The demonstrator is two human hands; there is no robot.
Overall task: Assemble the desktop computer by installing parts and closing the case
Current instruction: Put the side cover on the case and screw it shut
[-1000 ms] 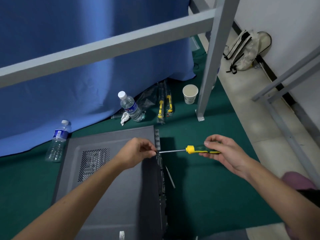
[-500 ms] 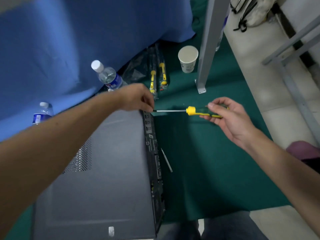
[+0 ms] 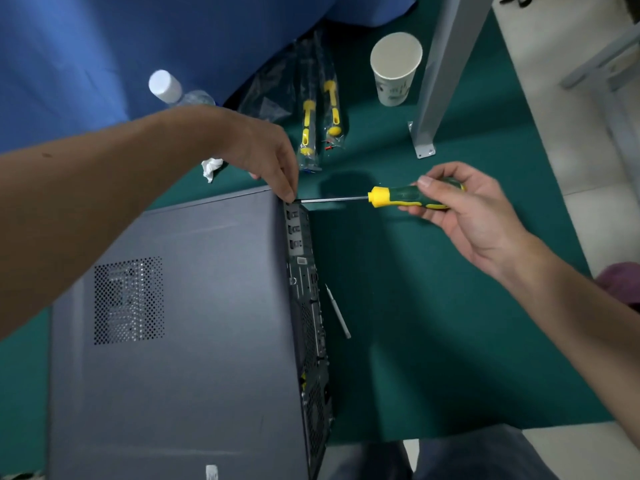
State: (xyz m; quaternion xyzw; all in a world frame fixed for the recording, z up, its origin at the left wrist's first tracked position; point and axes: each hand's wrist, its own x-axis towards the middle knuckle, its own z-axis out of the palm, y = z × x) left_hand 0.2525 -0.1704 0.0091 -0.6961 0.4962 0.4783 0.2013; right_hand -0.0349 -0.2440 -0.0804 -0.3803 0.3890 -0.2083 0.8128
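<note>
The grey computer case (image 3: 194, 341) lies on its side on green felt, its closed side panel with a perforated vent (image 3: 129, 300) facing up and its rear ports along the right edge. My right hand (image 3: 464, 216) grips the green-and-yellow handle of a screwdriver (image 3: 391, 198) held level. Its shaft tip meets the case's far right corner. My left hand (image 3: 266, 161) pinches at that corner, fingertips right at the tip; whatever small thing it holds there is hidden.
Two bagged yellow screwdrivers (image 3: 320, 119), a paper cup (image 3: 394, 69), a water bottle (image 3: 169, 88) and a crumpled tissue (image 3: 211, 167) lie beyond the case. A grey metal leg (image 3: 443, 77) stands at the right. A thin metal rod (image 3: 337, 311) lies beside the case. A blue curtain (image 3: 104, 36) hangs behind.
The view has tilted down and closer, so the case fills more of it. Both hands stay at the case's far right corner with the screwdriver tip against it.
</note>
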